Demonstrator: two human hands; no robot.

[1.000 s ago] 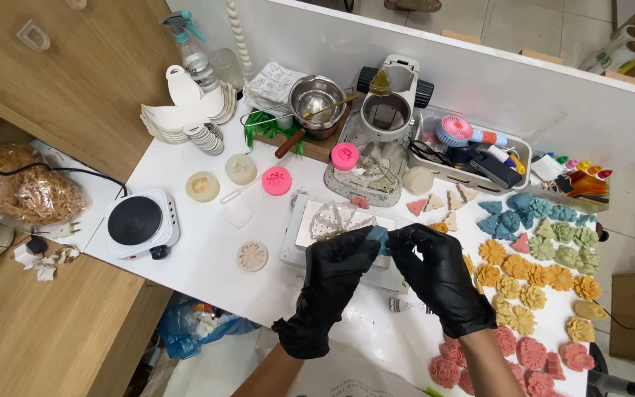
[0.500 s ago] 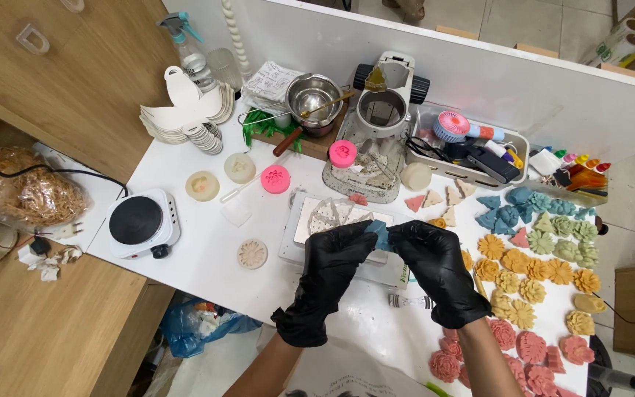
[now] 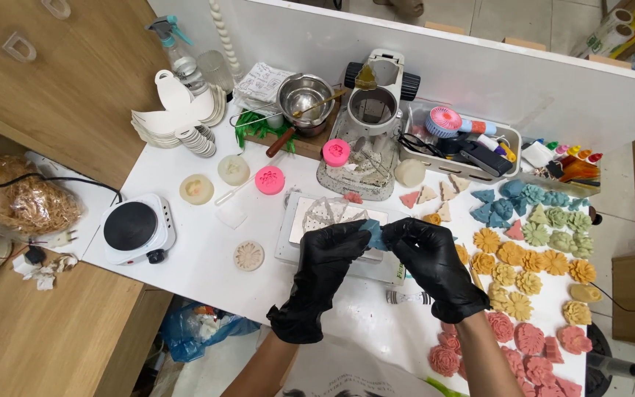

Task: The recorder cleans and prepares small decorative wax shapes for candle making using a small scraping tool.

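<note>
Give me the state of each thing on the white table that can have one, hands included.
Left hand in black glove: pinching the small blue moulded piece.
Right hand in black glove: pinching the same piece.
Small blue moulded piece: held between both hands above the tray.
Clear flexible mould: lying on the tray.
Round black hotplate: bare, nothing on it.
Steel pot: upright, spoon resting in it.
Pink round moulds: lying flat.
</note>
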